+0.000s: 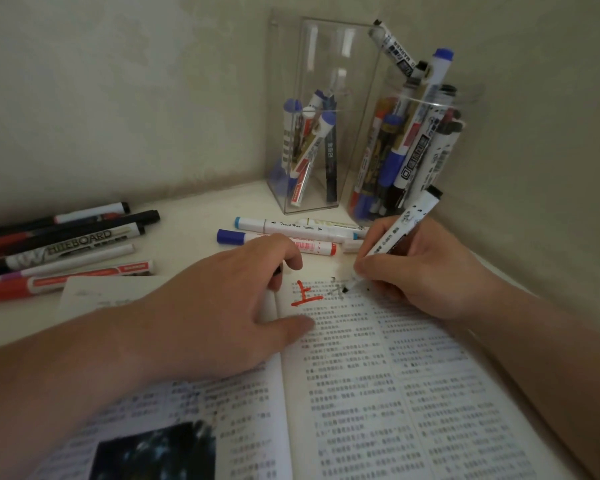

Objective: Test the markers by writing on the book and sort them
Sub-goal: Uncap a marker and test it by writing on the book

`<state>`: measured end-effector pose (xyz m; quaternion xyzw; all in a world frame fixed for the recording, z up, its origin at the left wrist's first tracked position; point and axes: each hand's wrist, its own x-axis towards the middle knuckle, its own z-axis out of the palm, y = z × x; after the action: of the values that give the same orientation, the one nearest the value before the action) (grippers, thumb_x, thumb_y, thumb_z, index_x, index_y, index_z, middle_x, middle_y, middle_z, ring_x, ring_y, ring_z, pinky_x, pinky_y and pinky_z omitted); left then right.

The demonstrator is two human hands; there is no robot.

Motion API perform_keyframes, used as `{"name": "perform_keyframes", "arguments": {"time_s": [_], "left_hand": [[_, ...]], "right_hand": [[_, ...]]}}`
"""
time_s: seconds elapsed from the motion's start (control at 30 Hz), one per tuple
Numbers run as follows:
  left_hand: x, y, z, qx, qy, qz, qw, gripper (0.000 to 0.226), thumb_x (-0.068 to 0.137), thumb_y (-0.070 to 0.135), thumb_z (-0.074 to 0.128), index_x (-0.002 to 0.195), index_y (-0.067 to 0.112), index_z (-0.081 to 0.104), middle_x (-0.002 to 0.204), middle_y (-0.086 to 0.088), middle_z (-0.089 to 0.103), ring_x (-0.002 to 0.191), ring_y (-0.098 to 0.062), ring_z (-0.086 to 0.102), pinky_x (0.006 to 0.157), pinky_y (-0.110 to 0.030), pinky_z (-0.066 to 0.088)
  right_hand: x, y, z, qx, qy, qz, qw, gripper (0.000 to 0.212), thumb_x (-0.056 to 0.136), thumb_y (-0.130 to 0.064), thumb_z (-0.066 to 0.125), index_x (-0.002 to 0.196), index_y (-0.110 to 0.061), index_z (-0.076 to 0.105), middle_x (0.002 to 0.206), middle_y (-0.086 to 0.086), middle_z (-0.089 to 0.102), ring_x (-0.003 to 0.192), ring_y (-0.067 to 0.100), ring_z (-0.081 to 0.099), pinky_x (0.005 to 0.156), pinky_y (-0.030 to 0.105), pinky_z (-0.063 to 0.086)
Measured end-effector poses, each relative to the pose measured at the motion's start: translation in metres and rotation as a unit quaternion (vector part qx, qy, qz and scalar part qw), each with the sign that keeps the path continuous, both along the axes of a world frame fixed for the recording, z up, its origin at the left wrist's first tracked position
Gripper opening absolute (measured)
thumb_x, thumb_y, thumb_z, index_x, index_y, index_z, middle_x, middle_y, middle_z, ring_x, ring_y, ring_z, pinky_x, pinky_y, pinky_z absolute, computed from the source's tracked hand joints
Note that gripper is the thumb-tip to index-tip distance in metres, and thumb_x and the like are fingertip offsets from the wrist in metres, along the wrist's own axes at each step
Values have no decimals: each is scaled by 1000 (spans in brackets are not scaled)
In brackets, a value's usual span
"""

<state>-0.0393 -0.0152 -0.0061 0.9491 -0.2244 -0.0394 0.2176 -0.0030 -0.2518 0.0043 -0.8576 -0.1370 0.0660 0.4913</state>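
Observation:
An open book (361,375) lies on the white table, with a red character (305,294) written at the top of its right page. My right hand (426,268) grips a white marker (399,226) with a black end. Its tip touches the page just right of the red character, where faint dark strokes show. My left hand (222,299) rests on the book at the spine, thumb flat on the right page. Its fingers curl round a small dark piece (277,270) that looks like the marker's cap.
A clear rectangular box (326,64) and a clear round jar (468,98), each holding several markers, stand in the corner behind the book. Several loose markers (66,244) lie at the left, and three more markers (291,230) lie just beyond the book. Walls close off the back and right.

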Motion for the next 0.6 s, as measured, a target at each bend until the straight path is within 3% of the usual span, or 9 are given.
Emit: {"name": "perform_keyframes", "arguments": {"time_s": [0.1,0.17,0.27,0.37,0.5,0.6], "left_hand": [[1,2,1,-67,35,1,997,14,91,39,40,103,45,37,92,20,56,80,2,52,68,-20,42],[0,1,2,-93,46,6,995,20,87,37,30,104,43,38,86,8,59,77,-6,53,73,-28,44],[0,2,0,-91,35,4,995,21,85,39,25,102,44,37,83,4,59,72,-6,52,69,-30,45],[2,4,-4,-100,9,11,995,20,86,36,27,102,44,36,78,2,59,67,-8,52,68,-33,44],[4,4,-7,-67,-22,-4,997,23,94,28,30,101,49,26,94,15,55,80,2,55,69,-19,44],[4,4,-9,-46,-56,-6,997,44,100,23,39,105,60,15,99,18,54,89,6,54,71,-16,45]], "right_hand": [[3,3,-1,-54,-18,-17,998,15,83,-4,71,74,4,61,53,-1,51,47,5,47,47,17,38],[4,3,1,-45,-2,-22,999,18,84,-3,70,70,1,60,48,-3,50,42,5,45,43,17,36],[3,0,3,31,16,-49,998,22,87,-4,71,68,-10,62,48,5,53,39,14,45,37,20,35],[3,1,1,23,2,-50,998,18,88,-5,72,72,-10,64,48,0,54,39,8,47,38,17,36],[6,0,-4,10,3,-56,998,19,89,-5,72,72,-9,63,46,-3,54,36,4,45,38,15,35],[6,0,-3,-8,-6,-48,999,21,87,-4,73,69,-9,62,45,-5,53,37,3,46,39,14,35]]}}
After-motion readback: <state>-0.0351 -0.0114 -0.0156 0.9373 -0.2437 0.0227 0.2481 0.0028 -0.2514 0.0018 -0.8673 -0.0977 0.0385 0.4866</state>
